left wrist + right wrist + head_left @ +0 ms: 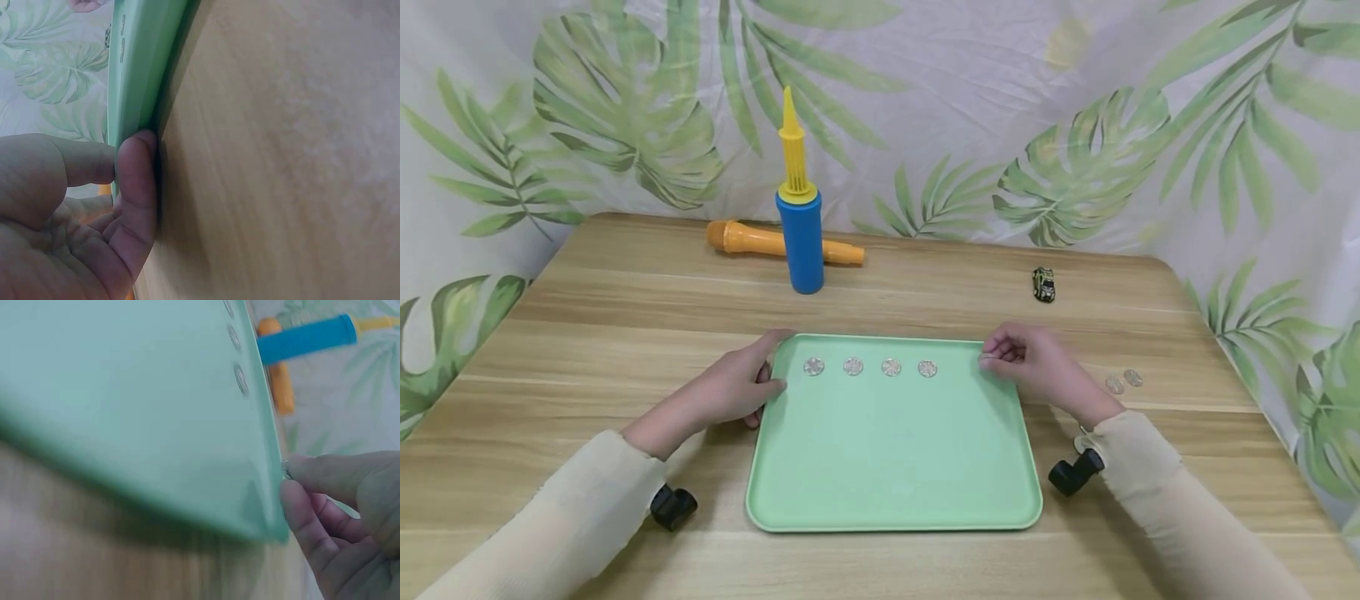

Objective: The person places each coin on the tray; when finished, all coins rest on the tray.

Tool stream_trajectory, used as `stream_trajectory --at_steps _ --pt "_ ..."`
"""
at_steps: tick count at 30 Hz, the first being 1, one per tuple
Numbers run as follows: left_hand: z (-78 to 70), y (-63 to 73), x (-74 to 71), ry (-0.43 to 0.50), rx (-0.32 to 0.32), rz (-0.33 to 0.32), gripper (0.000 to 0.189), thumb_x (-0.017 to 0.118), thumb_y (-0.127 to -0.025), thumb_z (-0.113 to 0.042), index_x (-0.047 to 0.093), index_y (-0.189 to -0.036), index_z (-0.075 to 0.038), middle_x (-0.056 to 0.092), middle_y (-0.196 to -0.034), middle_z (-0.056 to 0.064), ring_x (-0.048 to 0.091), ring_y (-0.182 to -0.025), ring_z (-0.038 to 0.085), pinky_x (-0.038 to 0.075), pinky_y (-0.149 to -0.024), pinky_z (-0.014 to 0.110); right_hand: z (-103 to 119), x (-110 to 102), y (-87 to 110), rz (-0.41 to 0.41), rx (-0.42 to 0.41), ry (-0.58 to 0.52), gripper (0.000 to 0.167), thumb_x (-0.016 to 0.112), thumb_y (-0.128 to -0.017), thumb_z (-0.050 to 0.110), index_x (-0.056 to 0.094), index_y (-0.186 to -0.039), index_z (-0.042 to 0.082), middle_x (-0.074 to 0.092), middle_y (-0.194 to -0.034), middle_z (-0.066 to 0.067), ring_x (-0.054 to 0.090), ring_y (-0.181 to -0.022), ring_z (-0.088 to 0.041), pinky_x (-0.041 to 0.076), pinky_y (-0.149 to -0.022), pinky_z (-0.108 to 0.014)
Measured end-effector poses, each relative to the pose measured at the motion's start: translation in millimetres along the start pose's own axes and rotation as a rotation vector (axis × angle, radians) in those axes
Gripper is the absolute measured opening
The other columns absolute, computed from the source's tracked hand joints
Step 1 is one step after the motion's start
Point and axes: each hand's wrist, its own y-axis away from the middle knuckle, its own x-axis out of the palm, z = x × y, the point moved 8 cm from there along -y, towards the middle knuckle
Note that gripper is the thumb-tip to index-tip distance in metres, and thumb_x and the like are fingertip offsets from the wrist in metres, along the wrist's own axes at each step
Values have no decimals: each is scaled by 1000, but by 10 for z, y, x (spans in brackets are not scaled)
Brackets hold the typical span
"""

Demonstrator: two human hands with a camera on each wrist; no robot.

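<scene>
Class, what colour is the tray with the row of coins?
The tray is pale green, clearest in the head view.

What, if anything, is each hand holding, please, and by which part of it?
Left hand: the light-green tray, by its left rim near the far corner. Right hand: what looks like a silver coin, pinched, too hidden to tell where.

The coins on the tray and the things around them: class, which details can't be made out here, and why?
- Designs on the coins on the green tray: too small in the head view.
- Small silvery piece in the right hand: mostly covered by that hand, right wrist view.
- Middle of the orange microphone: behind the blue pump, head view.
- Toy car's markings: too small, head view.
</scene>
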Motion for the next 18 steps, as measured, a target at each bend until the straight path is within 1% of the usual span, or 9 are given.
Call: stream_trajectory --at_steps 4,9,12,18 --pt "0 0 0 -2 0 -4 70 56 -104 -4 22 -165 -8 55 -74 9 59 -56 19 55 -55 33 74 154 -57 40 -9 -11 14 77 -94 10 73 -105 3 73 -97 -11 65 -88 -17 57 -75 -19" --pt "-4 -1 -2 -10 -1 -8 70 56 -104 -4 22 -165 -8 54 -74 9 59 -56 19 55 -55 33 139 267 -100 74 -38 -28 12 78 -93 7 72 -102 1 73 -94 -13 65 -84 -17 56 -72 -19" --pt "-8 -6 1 -11 3 -7 70 56 -104 -5 22 -165 -8 55 -74 9 60 -56 19 55 -55 32 147 292 -115 72 -49 -23 11 77 -93 6 71 -100 0 72 -93 -13 64 -84 -16 55 -71 -19" --pt "-5 -3 -2 -14 1 -7 70 56 -104 -4 22 -165 -7 55 -73 9 60 -55 19 55 -55 32 163 305 -136 57 -62 32 9 78 -93 6 71 -98 2 71 -92 -10 63 -84 -15 54 -74 -20"
